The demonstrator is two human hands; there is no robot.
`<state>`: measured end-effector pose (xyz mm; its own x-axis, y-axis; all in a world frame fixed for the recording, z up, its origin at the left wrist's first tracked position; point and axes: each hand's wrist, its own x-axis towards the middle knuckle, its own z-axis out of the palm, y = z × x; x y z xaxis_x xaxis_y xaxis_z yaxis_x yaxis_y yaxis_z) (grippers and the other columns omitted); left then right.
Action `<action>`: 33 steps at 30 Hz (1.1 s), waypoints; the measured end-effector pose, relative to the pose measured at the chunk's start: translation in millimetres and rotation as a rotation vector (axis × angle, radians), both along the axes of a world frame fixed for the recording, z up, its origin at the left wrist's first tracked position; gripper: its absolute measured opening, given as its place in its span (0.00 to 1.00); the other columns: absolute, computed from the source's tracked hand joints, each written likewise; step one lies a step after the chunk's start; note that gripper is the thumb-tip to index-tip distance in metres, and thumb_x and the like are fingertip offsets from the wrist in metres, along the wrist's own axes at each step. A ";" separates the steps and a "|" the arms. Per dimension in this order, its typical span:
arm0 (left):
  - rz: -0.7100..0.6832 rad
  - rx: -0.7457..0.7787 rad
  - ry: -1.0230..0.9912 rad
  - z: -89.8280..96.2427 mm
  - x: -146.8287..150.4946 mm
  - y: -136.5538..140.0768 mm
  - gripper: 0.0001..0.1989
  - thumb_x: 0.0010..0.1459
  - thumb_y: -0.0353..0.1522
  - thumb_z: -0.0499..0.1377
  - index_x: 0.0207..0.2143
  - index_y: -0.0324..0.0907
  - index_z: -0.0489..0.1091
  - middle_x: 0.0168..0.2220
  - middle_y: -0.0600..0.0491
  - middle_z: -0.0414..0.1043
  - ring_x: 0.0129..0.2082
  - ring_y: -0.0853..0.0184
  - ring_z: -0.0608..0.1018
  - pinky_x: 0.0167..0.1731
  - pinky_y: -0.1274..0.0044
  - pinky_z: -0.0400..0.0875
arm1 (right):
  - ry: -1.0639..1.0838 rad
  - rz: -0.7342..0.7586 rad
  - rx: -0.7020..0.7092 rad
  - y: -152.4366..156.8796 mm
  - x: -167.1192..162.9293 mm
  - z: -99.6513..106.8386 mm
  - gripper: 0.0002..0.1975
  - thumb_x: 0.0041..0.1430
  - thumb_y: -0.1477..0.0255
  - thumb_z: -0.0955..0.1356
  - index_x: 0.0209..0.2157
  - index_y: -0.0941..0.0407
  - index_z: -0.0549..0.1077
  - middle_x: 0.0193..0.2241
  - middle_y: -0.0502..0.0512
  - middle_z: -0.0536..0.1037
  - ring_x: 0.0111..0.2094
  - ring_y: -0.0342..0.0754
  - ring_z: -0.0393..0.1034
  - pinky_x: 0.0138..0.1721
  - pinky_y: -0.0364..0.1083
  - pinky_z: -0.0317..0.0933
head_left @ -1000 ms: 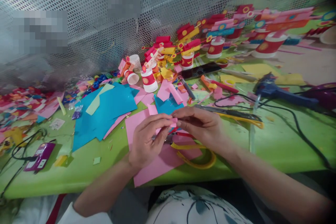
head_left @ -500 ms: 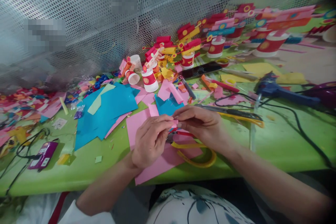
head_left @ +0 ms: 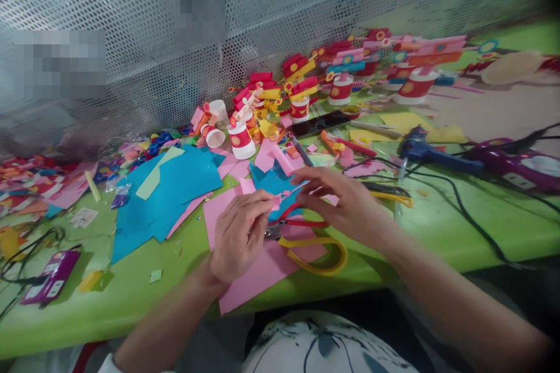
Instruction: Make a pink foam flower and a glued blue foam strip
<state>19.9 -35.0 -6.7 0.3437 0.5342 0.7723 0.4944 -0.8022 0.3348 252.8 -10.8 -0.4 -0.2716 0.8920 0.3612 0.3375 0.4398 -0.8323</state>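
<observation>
My left hand (head_left: 238, 236) pinches a small piece of pink paper (head_left: 276, 202) between thumb and fingers. Just right of it is my right hand (head_left: 343, 204), thumb and fingers apart, with no paper visibly gripped. A thin pale strip near its fingertips is too blurred to make out. Below both hands lie scissors (head_left: 341, 256) with yellow and red handles, partly covered by the left hand. They rest on a sheet of pink paper (head_left: 258, 285). Blue paper (head_left: 262, 178) shows behind the fingertips.
Several red-and-white paper cups (head_left: 241, 141) topped with rolled coloured paper stand along the perforated metal screen (head_left: 144, 52). At right are a blue glue gun (head_left: 437, 154) and black cables. Blue sheets (head_left: 175, 189), a purple device (head_left: 51, 277) and paper scraps lie leftward on the green table (head_left: 131, 303).
My right hand has drawn away from the left, its fingers parting. The left hand still pinches the pink paper. The view has shifted slightly, so the table items sit further left.
</observation>
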 end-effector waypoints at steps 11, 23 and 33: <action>-0.007 -0.040 0.002 -1.9 3.1 -3.7 0.15 0.63 0.22 0.59 0.49 0.44 0.71 0.46 0.47 0.80 0.46 0.64 0.82 0.49 0.71 0.77 | -0.841 -0.536 -0.022 53.1 99.2 5.0 0.14 0.65 0.67 0.65 0.44 0.53 0.80 0.44 0.61 0.83 0.40 0.59 0.77 0.34 0.51 0.62; 0.018 -0.041 -0.002 -1.4 -0.3 0.5 0.13 0.63 0.23 0.60 0.48 0.45 0.71 0.45 0.49 0.81 0.47 0.64 0.82 0.49 0.71 0.77 | -1.024 -0.482 -0.087 84.6 85.5 -13.4 0.20 0.62 0.59 0.68 0.48 0.59 0.77 0.43 0.70 0.78 0.45 0.64 0.75 0.41 0.54 0.63; 0.004 -0.061 -0.012 -0.1 -1.1 0.6 0.15 0.62 0.21 0.61 0.49 0.44 0.71 0.46 0.48 0.80 0.48 0.65 0.81 0.51 0.71 0.76 | -0.960 -0.522 -0.013 81.7 83.1 -16.6 0.16 0.64 0.63 0.65 0.46 0.58 0.78 0.42 0.67 0.82 0.44 0.64 0.76 0.38 0.53 0.63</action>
